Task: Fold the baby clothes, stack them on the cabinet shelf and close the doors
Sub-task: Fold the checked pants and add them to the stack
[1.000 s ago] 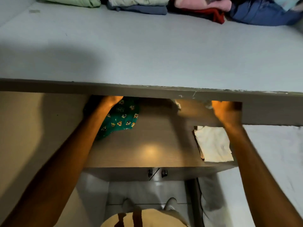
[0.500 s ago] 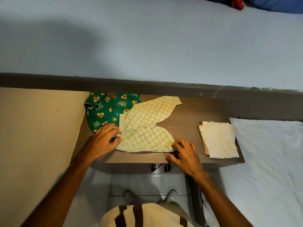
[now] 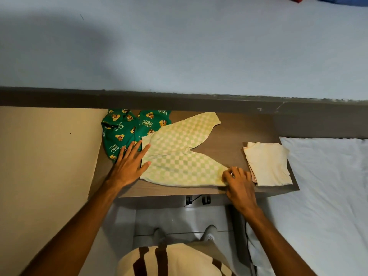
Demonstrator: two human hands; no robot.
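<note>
1. Since half a second ago, little has shifted: the left hand (image 3: 130, 166) has slid slightly onto the waist edge of the checked trousers (image 3: 179, 154), and the right hand (image 3: 240, 183) has moved rightward along the near trouser leg toward its cuff.
2. Largest in view is the pale grey-blue cabinet top (image 3: 179, 52), which fills the upper half, with its dark front edge running across the middle.
3. Below it lies the brown wooden shelf (image 3: 229, 134), with a tan door panel (image 3: 47, 156) at its left and a white sheet (image 3: 326, 186) at its right.
4. On the shelf the green-and-white checked trousers lie flat, both legs spread in a V toward the right.
5. Partly under their waist, at the shelf's left, sits a dark green garment (image 3: 123, 132) printed with cartoon chipmunks and white lettering that seems to read "Chip Dale".
6. A folded cream cloth (image 3: 268, 164) rests near the shelf's right end, just beside the right hand.
7. Left hand: fingers splayed and flat, pressing down, gripping nothing.
8. Right hand: fingers curled at the near leg's cuff, seemingly pinching the fabric.
</note>
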